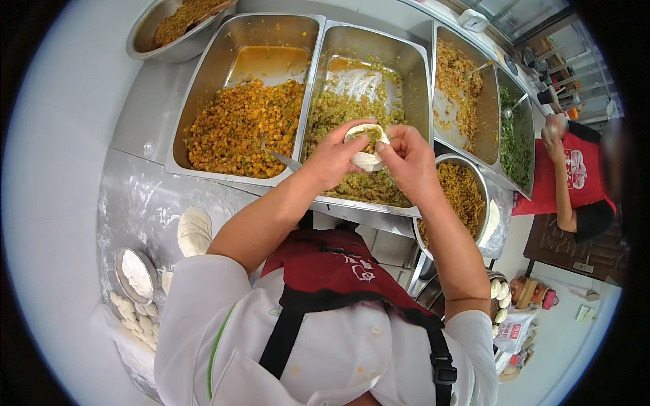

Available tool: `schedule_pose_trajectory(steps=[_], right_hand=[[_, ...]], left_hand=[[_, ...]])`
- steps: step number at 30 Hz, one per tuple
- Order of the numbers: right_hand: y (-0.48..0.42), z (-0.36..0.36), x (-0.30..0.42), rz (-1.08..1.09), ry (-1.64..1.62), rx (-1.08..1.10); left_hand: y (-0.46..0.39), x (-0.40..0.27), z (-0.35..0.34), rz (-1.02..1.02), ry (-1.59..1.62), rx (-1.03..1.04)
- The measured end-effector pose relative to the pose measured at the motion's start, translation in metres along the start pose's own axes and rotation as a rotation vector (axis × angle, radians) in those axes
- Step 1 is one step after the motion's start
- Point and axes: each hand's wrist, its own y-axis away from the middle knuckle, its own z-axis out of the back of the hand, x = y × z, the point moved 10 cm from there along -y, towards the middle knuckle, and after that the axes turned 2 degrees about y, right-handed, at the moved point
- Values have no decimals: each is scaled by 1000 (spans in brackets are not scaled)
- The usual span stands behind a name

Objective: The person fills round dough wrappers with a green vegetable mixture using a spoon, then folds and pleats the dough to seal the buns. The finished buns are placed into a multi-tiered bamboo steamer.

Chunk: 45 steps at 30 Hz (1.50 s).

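Note:
Over a steel tray of chopped green filling (355, 195), both hands hold one round dough wrapper (369, 161) with green filling inside it. My left hand (337, 155) cups the wrapper from the left, its thumb over the filling. The fingers of my right hand (409, 157) pinch the wrapper's right edge. A metal utensil (287, 161) lies at the tray's left rim, partly hidden by my left forearm. To the left stands a steel tray of orange diced filling (249, 132).
A steel bowl of brown filling (459, 188) stands right of my right forearm. Stacked dough wrappers (194, 231), a flour bowl (136, 275) and dough pieces (134, 317) lie on the left. Two more filling trays stand at the right, near a person in a red apron (574, 167).

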Motion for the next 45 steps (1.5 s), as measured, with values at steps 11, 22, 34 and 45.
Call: schedule_pose_trajectory(steps=[11, 22, 34, 45], right_hand=[[1, -3, 2, 74, 228, 88], [18, -1, 3, -124, -337, -23], [16, -1, 51, 109, 18, -15], [0, -14, 68, 162, 87, 40]], left_hand=[[-2, 3, -2, 65, -281, 72], [2, -1, -28, -5, 636, 82], [-11, -7, -29, 64, 632, 249], [-22, -9, -16, 128, 477, 186]])
